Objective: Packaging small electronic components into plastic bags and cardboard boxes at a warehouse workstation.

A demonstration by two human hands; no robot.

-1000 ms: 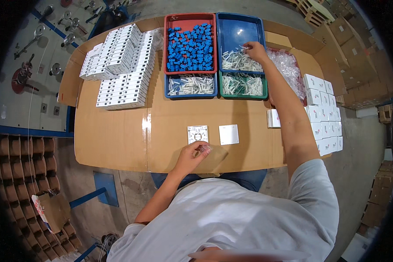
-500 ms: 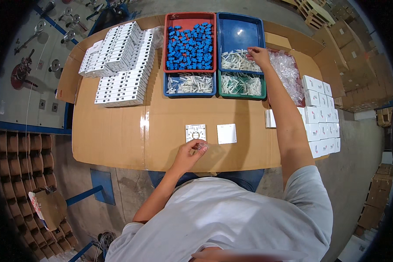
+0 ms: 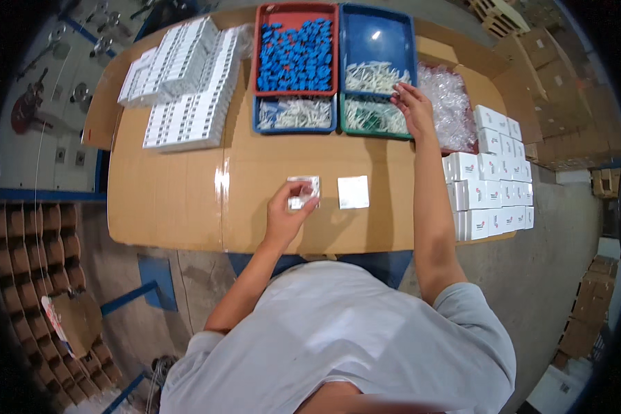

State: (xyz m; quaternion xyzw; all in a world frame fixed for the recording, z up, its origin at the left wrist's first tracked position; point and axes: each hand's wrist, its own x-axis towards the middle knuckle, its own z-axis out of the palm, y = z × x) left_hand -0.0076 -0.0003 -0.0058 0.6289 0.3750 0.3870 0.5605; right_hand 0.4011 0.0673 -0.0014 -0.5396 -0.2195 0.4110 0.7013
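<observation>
My left hand [image 3: 288, 210] is closed at the near middle of the table, its thumb and fingers curled round a see-through plastic piece [image 3: 306, 196], which is blurred. Under those fingers lies a square white plate with a moulded frame [image 3: 313, 182], partly covered by the hand. To its right is a plain flat white square [image 3: 353, 192], which neither hand touches. My right hand [image 3: 414, 110] hangs by the near right corner of the upper blue tray [image 3: 376, 41], close to the loose white plugs [image 3: 372, 76]. Its fingertips are drawn together; whatever they hold is too small to name.
A red tray [image 3: 259, 62] holds blue parts. Below it stand a blue tray [image 3: 293, 131] and a green tray [image 3: 366, 132] of white plugs. Clear plastic pieces [image 3: 448, 103] fill another tray at right. White boxes are stacked left [image 3: 190, 121] and right [image 3: 493, 186].
My right hand has drawn back from over the white plugs toward me. My left hand has moved forward onto the framed white plate. The whole view has shifted slightly.
</observation>
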